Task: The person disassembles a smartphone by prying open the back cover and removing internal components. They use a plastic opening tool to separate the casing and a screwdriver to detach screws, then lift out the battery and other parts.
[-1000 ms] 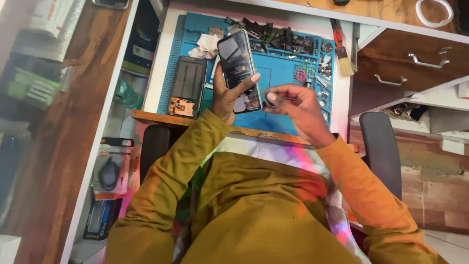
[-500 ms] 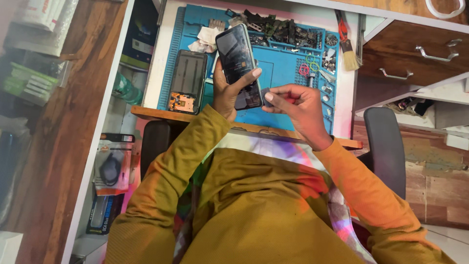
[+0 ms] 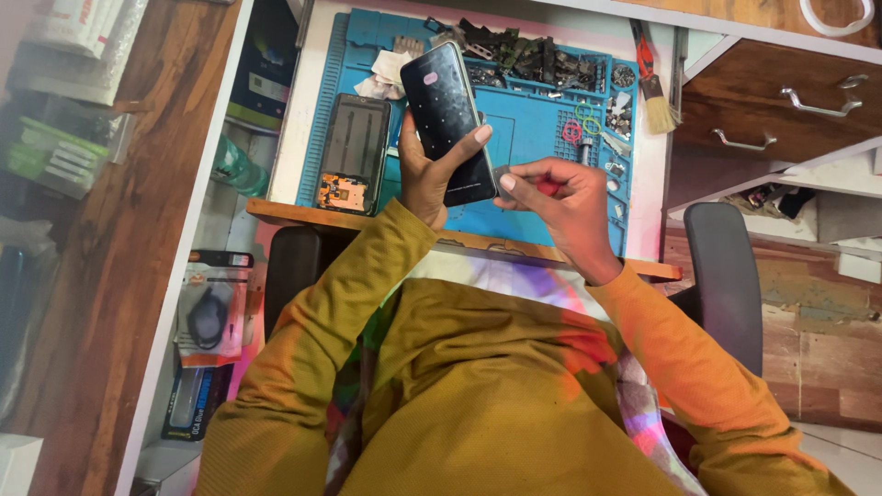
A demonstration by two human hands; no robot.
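Above the blue mat (image 3: 528, 138) on the counter (image 3: 294, 138), the left hand (image 3: 427, 179) grips a dark phone (image 3: 448, 124) upright, while the right hand (image 3: 560, 197) pinches a small round disc (image 3: 504, 181) against the phone's lower edge.

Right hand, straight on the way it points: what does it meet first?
The right hand points left, holding a small red-handled tool. First in line, and almost touching, is the lower edge of the black phone held in the left hand. Depth unclear.

Right hand (image 3: 565, 197) moved closer to phone (image 3: 448, 124).
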